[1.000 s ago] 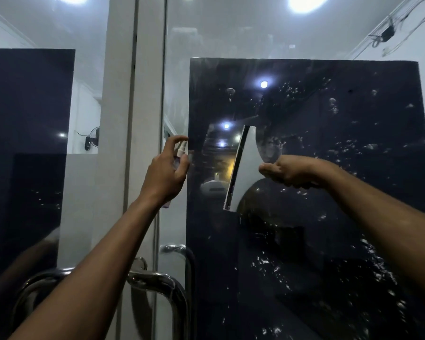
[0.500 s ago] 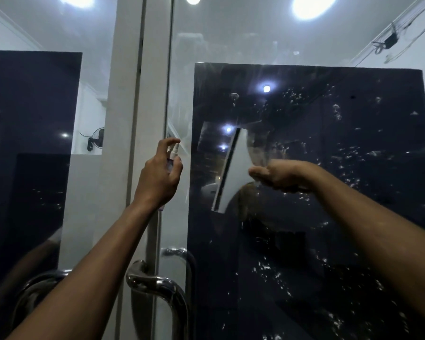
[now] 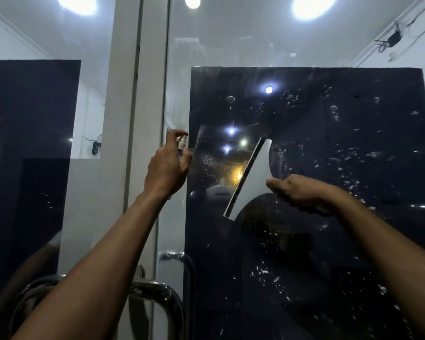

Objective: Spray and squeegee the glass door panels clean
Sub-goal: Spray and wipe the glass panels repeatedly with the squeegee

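Left hand (image 3: pixel 167 173) raised with fingers curled round a small spray bottle (image 3: pixel 182 143) beside the door frame (image 3: pixel 123 119), right hand (image 3: pixel 297 190) gripping a white squeegee (image 3: pixel 252 177), blade tilted against the droplet-speckled glass panel (image 3: pixel 341 133), steel handle (image 3: pixel 157 290) below

Two bare forearms enter from the lower edge of the head view, each ending in an ungloved hand: left hand (image 3: pixel 167 171), right hand (image 3: pixel 298 191). No sleeve, cuff, watch, ring or bracelet shows on either limb (the upper arms lie outside the view). Both wrists are uncovered throughout.
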A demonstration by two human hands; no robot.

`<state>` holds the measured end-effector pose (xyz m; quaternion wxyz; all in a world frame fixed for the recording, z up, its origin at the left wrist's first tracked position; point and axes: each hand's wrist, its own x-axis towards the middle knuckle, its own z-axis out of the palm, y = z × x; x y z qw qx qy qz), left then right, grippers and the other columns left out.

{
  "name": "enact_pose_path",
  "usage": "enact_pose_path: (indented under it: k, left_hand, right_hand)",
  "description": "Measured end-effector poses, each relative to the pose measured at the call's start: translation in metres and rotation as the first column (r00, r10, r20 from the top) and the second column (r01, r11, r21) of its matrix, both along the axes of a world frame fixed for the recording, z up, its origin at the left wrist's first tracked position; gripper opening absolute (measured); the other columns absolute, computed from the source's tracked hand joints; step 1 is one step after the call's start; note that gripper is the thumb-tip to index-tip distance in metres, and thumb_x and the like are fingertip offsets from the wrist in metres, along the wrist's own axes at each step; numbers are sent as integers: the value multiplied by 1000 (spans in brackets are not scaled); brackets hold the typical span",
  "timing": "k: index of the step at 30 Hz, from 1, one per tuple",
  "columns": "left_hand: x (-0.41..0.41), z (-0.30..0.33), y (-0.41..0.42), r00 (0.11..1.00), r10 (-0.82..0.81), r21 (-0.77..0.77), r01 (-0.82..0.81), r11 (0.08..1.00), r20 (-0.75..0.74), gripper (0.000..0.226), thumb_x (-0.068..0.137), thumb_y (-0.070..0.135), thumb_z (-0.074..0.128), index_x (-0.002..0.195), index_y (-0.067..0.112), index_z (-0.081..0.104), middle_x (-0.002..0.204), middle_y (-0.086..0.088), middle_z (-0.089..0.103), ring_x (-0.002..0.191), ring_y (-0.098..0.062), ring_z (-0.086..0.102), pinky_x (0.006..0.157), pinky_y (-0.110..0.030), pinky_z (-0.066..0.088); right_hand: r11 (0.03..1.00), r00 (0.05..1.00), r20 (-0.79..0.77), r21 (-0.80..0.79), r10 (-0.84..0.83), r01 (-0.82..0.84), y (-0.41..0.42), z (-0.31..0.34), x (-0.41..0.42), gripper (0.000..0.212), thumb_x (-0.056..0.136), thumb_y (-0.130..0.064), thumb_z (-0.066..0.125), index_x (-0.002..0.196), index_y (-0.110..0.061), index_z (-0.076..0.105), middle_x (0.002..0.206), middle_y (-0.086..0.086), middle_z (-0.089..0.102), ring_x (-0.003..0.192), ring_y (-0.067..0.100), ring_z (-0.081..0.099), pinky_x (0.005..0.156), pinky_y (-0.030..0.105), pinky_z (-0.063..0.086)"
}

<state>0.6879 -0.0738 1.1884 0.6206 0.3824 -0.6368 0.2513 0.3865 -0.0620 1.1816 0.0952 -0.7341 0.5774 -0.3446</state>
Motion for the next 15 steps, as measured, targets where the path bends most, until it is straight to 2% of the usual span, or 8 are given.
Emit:
enact_pose_path:
  k: [2, 4, 6, 10, 12, 13, 15]
  left_hand:
    - [-4, 5, 2, 1000, 0, -23, 0, 1000, -19, 36, 103, 24, 48, 138, 21, 38, 95, -1, 56, 74, -22, 59, 67, -37, 53]
    - [-9, 9, 5, 1000, -6, -33, 5, 999, -20, 38, 103, 23, 48, 141, 21, 38, 97, -2, 56, 75, -22, 59, 69, -37, 54]
    - [-13, 11, 9, 1000, -7, -40, 6, 999, -19, 38, 104, 23, 47, 140, 22, 37, 100, -8, 61, 77, -25, 61, 71, -40, 56]
    - [-15, 9, 15, 1000, 10, -10, -10, 1000, -18, 36, 103, 24, 48, 138, 23, 37, 105, -14, 66, 78, -26, 63, 74, -43, 58]
    - [-14, 6, 18, 999, 36, 19, -36, 999, 22, 34, 103, 26, 47, 135, 23, 37, 104, -12, 65, 79, -26, 63, 73, -45, 58]
    - [-12, 6, 20, 998, 41, 29, -42, 999, 39, 33, 103, 27, 47, 134, 23, 37, 103, -11, 65, 79, -26, 63, 73, -45, 58]
    - [-9, 7, 22, 999, 25, 49, -28, 998, 44, 33, 104, 26, 46, 135, 22, 38, 100, -9, 64, 78, -25, 63, 72, -43, 57]
  right_hand:
    - [999, 1000, -7, -45, 16, -17, 3, -5, 0, 59, 98, -62, 37, 59, -19, 51, 53, -6, 44, 37, 6, 36, 40, 20, 28]
    - [996, 999, -26, -82, 31, -33, 4, -10, 1, 58, 101, -58, 35, 58, -21, 49, 60, -8, 41, 49, 4, 36, 48, 20, 25]
    - [992, 998, 18, -114, 54, -52, 2, -14, 4, 55, 101, -57, 36, 58, -24, 46, 64, -9, 38, 55, 5, 34, 51, 23, 25]
    - [989, 993, 103, -139, 58, -43, -5, -20, 21, 60, 102, -55, 37, 61, -16, 57, 59, -1, 56, 53, 13, 53, 59, 27, 40]
    - [992, 963, 251, -101, 102, -79, -7, -22, 34, 61, 103, -53, 39, 64, -10, 60, 53, 3, 59, 46, 17, 57, 56, 26, 44]
    - [991, 948, 300, -103, 109, -81, -6, -19, 42, 60, 103, -52, 40, 67, -8, 60, 55, 5, 60, 47, 19, 58, 55, 27, 46]
    - [984, 949, 305, -175, 83, -29, -9, -7, 59, 51, 104, -45, 40, 78, -8, 61, 73, 12, 66, 65, 26, 63, 68, 34, 52]
